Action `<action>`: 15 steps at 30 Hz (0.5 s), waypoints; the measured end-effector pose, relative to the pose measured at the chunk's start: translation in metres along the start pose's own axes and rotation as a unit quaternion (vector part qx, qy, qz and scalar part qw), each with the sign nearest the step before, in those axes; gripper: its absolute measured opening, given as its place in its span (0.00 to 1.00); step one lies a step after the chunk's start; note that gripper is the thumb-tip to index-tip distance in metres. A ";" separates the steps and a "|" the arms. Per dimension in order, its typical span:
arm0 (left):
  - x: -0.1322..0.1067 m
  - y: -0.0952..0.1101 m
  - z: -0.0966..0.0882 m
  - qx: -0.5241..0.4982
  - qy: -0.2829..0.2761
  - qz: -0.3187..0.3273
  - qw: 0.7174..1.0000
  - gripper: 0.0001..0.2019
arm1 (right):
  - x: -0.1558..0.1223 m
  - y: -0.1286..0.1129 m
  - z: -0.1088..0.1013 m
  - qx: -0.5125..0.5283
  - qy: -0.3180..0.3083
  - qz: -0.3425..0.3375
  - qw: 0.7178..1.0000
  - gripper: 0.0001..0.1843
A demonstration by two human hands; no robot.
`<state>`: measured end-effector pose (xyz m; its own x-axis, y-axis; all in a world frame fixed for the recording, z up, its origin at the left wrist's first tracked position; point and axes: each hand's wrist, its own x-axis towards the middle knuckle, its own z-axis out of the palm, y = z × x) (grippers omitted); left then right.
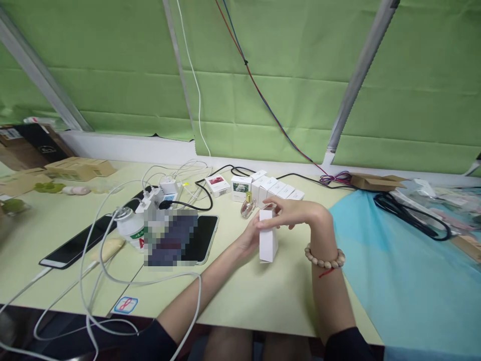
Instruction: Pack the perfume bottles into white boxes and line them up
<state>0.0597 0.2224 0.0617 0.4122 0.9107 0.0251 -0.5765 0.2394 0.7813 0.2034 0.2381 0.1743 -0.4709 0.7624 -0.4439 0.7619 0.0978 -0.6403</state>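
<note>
A small white box (267,244) stands on end above the table in front of me, slightly tilted. My left hand (250,238) is closed round its left side, with some of its fingers hidden behind it. Reaching over from the right, my right hand (292,211) has its fingers closed on the top end of the same box. Just behind the hands is a small glass bottle with a gold cap (247,206). A row of similar white boxes (276,188) and a white box with a picture on it (241,187) sit behind that.
A red-and-white box (218,185) lies farther back. To the left are a phone (206,239), a power strip (152,201), a white can (130,228), a tablet-like device (80,241) and looping white cables. Blue cloth (370,271) covers the right side, with a coiled black cable (413,216) on it.
</note>
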 end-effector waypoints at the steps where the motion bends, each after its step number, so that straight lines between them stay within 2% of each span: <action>1: -0.001 0.000 0.000 0.001 -0.013 0.007 1.000 0.35 | -0.001 0.001 -0.001 0.001 -0.004 0.001 1.000 0.53; 9: -0.004 -0.002 -0.005 0.003 -0.047 -0.038 0.998 0.30 | -0.008 0.002 -0.006 0.018 -0.033 -0.002 0.999 0.40; 12: -0.005 -0.001 -0.005 -0.052 -0.036 -0.061 0.996 0.27 | -0.010 0.001 -0.007 0.017 -0.043 -0.006 0.999 0.35; 15: -0.004 0.002 -0.006 -0.102 -0.015 -0.106 0.989 0.29 | -0.012 0.000 -0.008 0.014 -0.052 -0.016 0.998 0.35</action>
<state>0.0526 0.2208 0.0597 0.5581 0.8230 -0.1060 -0.6035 0.4903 0.6288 0.2128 0.2343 0.1841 -0.5389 0.6892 -0.4844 0.7342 0.1023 -0.6712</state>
